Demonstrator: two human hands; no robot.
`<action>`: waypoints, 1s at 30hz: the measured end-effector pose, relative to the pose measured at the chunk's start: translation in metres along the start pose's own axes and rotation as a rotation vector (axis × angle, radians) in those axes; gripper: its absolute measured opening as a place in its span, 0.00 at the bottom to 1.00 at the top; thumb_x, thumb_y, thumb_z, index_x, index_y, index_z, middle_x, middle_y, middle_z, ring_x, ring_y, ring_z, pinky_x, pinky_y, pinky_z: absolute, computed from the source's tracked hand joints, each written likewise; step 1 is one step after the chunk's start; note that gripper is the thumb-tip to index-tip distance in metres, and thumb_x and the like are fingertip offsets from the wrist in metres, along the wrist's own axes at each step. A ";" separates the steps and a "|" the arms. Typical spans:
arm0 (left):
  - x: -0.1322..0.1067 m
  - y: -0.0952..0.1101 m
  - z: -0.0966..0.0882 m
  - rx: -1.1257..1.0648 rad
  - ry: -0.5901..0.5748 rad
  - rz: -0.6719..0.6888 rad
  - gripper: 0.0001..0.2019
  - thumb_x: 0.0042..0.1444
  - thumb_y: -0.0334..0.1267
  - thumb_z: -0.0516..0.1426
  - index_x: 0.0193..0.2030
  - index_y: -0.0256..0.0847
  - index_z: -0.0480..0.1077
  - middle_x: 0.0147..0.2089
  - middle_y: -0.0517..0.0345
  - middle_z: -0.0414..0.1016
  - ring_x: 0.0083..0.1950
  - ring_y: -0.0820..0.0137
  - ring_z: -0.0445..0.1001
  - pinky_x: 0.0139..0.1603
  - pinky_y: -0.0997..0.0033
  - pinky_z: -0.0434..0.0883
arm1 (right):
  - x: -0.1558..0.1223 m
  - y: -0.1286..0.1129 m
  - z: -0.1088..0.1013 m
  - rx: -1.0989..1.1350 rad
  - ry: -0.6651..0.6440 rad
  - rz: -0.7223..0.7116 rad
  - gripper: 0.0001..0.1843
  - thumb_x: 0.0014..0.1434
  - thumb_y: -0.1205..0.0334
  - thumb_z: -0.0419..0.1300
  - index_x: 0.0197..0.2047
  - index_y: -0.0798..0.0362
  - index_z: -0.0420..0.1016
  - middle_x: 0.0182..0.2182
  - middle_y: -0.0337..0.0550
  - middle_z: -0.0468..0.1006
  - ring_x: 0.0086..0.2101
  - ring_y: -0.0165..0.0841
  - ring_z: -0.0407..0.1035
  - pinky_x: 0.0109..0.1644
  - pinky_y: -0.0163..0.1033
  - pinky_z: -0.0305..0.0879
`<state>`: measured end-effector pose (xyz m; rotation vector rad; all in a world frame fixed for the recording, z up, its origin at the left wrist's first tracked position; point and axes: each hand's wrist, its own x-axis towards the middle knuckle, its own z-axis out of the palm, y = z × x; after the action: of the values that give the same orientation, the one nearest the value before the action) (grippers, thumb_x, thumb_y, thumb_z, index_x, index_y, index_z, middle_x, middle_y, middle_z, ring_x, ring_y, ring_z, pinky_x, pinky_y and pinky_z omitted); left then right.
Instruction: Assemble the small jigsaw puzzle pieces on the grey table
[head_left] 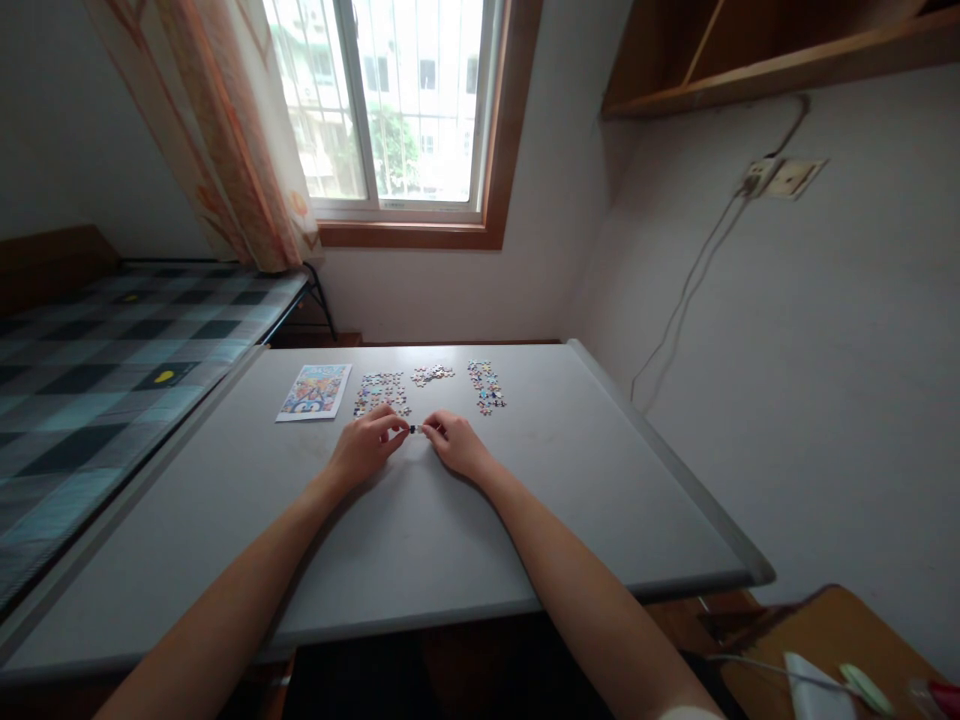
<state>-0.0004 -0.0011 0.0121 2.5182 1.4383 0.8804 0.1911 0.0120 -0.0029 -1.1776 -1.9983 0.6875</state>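
Between my two hands, close above or on the grey table (pixel 480 530), are small puzzle pieces (pixel 413 429), one dark and one pale. My left hand (pixel 367 442) pinches the dark side between thumb and fingertips. From the other side my right hand (pixel 454 441) has its thumb and fingers closed on the pale side. Whether the pieces are joined is too small to tell. Loose jigsaw pieces lie in a left group (pixel 381 388), a middle group (pixel 433 375) and a right group (pixel 486 385). A colourful picture sheet (pixel 313 392) lies left of them.
A bed with a checked cover (pixel 150 340) stands left of the table. Behind are a curtain (pixel 217 130) and a barred window (pixel 405 100). Cables hang from a wall socket (pixel 761 175) at right. A wooden stool or chair (pixel 840 630) with objects on it is at lower right.
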 end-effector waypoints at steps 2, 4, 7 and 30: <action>0.000 -0.002 0.001 -0.007 0.004 0.006 0.10 0.60 0.41 0.53 0.36 0.42 0.73 0.36 0.60 0.70 0.28 0.77 0.67 0.33 0.76 0.64 | 0.000 0.000 0.000 0.011 -0.008 0.012 0.07 0.60 0.64 0.56 0.35 0.56 0.74 0.29 0.41 0.76 0.31 0.28 0.67 0.37 0.33 0.61; 0.000 -0.003 0.002 -0.009 0.005 0.004 0.10 0.61 0.41 0.53 0.37 0.42 0.73 0.36 0.59 0.70 0.28 0.77 0.67 0.32 0.76 0.64 | 0.000 0.001 0.000 0.017 -0.012 0.021 0.07 0.60 0.64 0.55 0.35 0.56 0.74 0.28 0.41 0.76 0.30 0.28 0.67 0.37 0.32 0.60; 0.000 -0.004 0.003 -0.010 0.004 0.003 0.10 0.61 0.41 0.53 0.38 0.42 0.74 0.37 0.59 0.70 0.28 0.77 0.67 0.32 0.75 0.64 | 0.001 0.001 0.001 0.026 -0.017 0.029 0.08 0.60 0.64 0.55 0.35 0.56 0.74 0.28 0.41 0.76 0.30 0.28 0.67 0.36 0.32 0.60; 0.000 -0.005 0.003 0.057 0.025 -0.015 0.13 0.63 0.43 0.50 0.38 0.42 0.75 0.37 0.57 0.71 0.31 0.75 0.68 0.33 0.75 0.62 | -0.001 -0.003 -0.005 -0.026 0.047 -0.048 0.07 0.55 0.67 0.60 0.36 0.55 0.78 0.29 0.41 0.75 0.29 0.26 0.66 0.38 0.32 0.63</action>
<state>-0.0033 0.0020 0.0078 2.5425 1.5086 0.8840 0.1937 0.0104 0.0019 -1.1467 -1.9953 0.6065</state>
